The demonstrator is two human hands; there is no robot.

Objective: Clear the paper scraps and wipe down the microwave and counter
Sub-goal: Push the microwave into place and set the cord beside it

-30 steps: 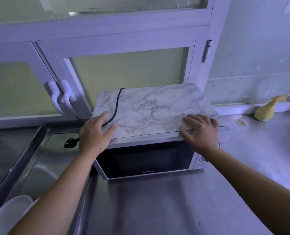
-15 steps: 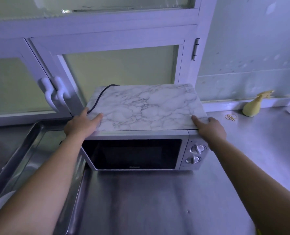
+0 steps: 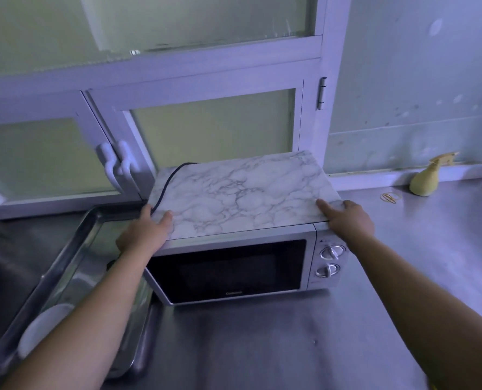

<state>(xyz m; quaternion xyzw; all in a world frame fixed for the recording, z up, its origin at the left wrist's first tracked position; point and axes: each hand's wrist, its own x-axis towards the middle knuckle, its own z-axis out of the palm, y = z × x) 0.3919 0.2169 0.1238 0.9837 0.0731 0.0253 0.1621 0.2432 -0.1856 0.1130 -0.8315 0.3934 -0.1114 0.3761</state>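
A silver microwave (image 3: 234, 266) with a dark door and two knobs stands on the steel counter (image 3: 262, 347). Its top carries a white marble-pattern cover (image 3: 242, 192). My left hand (image 3: 144, 232) grips the top's front left corner, thumb on the cover and fingers round the side. My right hand (image 3: 346, 218) grips the front right corner, one finger lying on the cover. A black power cord (image 3: 166, 181) runs over the top's left edge by my left hand. No paper scraps or cloth show.
A steel tray (image 3: 73, 249) sits left of the microwave, with a white plate (image 3: 42, 327) at its near end. A yellow spray bottle (image 3: 425, 181) and rubber bands (image 3: 390, 197) lie at the back right. Window frames with white handles (image 3: 116, 164) stand behind.
Both hands slid from flat on the marble top out to its front corners. The microwave has swung round, so its knob panel now shows.
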